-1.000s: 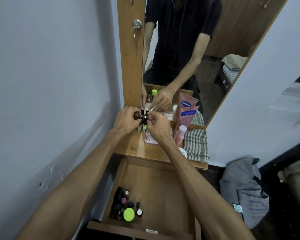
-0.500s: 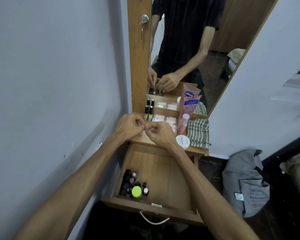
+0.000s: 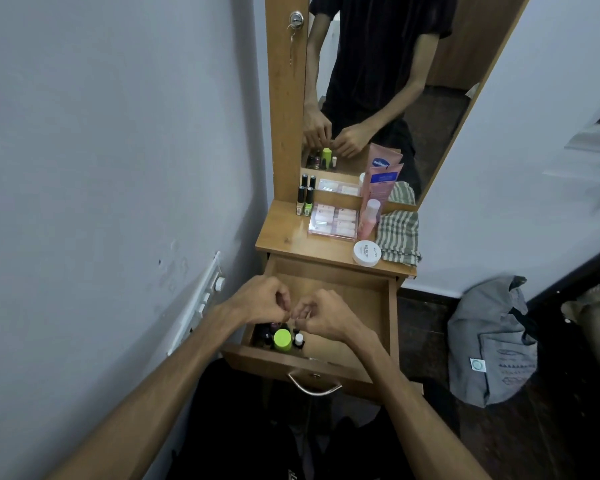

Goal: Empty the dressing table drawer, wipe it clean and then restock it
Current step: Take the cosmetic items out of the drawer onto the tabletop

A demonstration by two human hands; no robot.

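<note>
The drawer (image 3: 361, 299) stands pulled open below the tabletop (image 3: 284, 237). Both hands hover over its near-left corner, left hand (image 3: 260, 301) and right hand (image 3: 321, 313) curled, fingertips nearly meeting; what they pinch, I cannot tell. Small bottles (image 3: 281, 337) cluster directly beneath.

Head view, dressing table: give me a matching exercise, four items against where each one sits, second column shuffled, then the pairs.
Items:
1. green-lidded jar
2. white round tin
3. checked cloth
4. grey bag

Places:
A. on the floor, right of the table
B. front left corner of the open drawer
C. right edge of the tabletop, by the wall
D. front of the tabletop, just left of the cloth

Pairs: 1-B, 2-D, 3-C, 4-A
</note>
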